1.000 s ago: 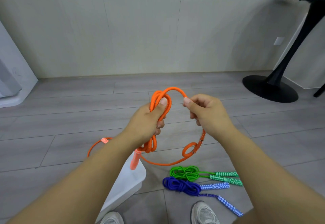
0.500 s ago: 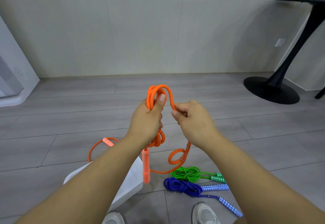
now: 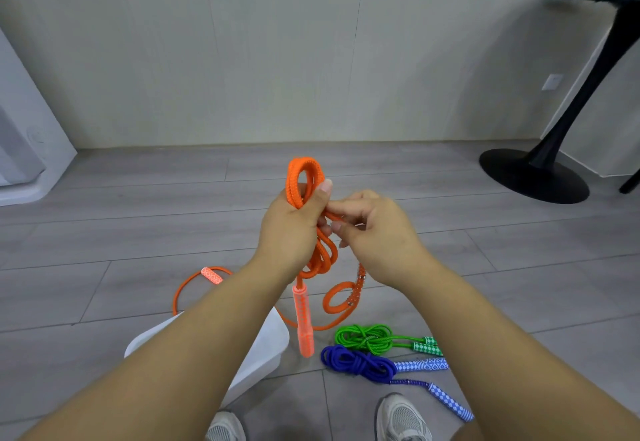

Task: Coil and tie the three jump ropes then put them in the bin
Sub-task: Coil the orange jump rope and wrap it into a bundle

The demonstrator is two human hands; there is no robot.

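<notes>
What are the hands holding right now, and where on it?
The left hand grips the orange jump rope around the middle of its coiled loops. The right hand pinches a strand of it beside the coil.

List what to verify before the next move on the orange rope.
1. Coil of the orange jump rope gripped by the left hand: ok.
2. Free strand pinched by the right hand: ok.
3. All orange rope gathered: not ok; one handle and slack lie on the floor.
4. Knot closed: cannot tell; the fingers hide it.
5. The green jump rope and blue jump rope bundled: ok, but on the floor, not in the white bin.
</notes>
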